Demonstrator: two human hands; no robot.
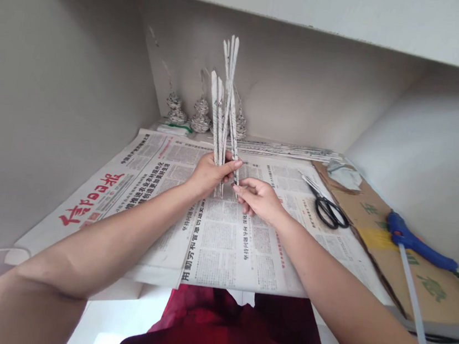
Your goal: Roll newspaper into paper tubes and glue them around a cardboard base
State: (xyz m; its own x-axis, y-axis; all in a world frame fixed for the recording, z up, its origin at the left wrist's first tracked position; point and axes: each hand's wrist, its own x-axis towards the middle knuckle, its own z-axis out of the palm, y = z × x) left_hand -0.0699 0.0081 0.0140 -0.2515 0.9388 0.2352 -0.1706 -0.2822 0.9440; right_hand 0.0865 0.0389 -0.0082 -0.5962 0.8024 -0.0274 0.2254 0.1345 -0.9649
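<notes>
Several thin rolled newspaper tubes [228,105] stand in a loose, fanned bundle above the newspaper-covered table. My left hand [213,174] is closed around the bundle near its lower part, thumb across the front. Just right of it, my right hand [257,196] pinches the bottom end of one tube, which leans up to the left through the left hand's grip. The lower tips of the other tubes poke out below my left hand. Under both hands lie spread newspaper sheets [220,249].
Woven gourd-shaped pieces [200,115] stand along the back wall, beside more paper tubes [282,150] lying flat. At right are black-handled scissors [329,209], a cardboard sheet [379,213], a crumpled plastic piece [344,176] and a blue glue gun [417,240]. A shelf [275,2] overhangs the table.
</notes>
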